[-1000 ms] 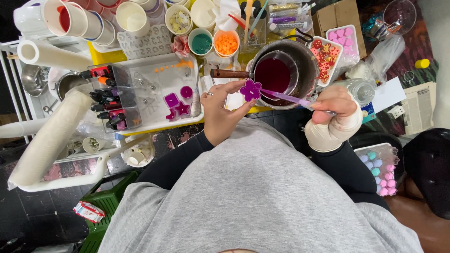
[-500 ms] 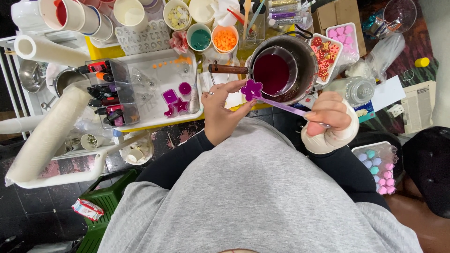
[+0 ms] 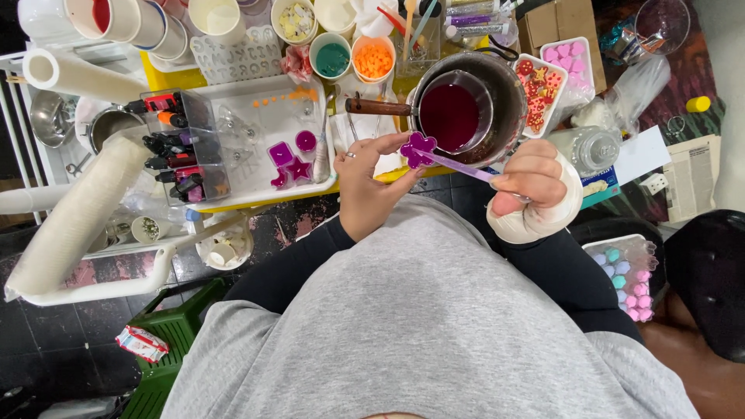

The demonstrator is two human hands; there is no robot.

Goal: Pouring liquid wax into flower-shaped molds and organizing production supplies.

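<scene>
1. In the centre of the frame, we pinch a purple flower-shaped piece [image 3: 420, 147] between the thumb and fingertips of our left hand [image 3: 371, 185].
2. The piece sits just in front of the metal pot [image 3: 508, 93], which holds a smaller pan of dark red liquid [image 3: 450, 116] with a wooden handle [image 3: 378, 107].
3. Our right hand [image 3: 531, 186], wrapped in a white bandage, is closed around a thin purple stick [image 3: 464, 166]; the stick's tip touches the piece.
4. Left of centre, a white tray [image 3: 256, 101] carries purple shapes [image 3: 289, 160] and a rack of small bottles [image 3: 177, 147].
5. At the upper edge stand a green cup [image 3: 331, 58] and an orange cup [image 3: 373, 58].
6. At the lower right lies a box of pastel pieces [image 3: 630, 275].
</scene>
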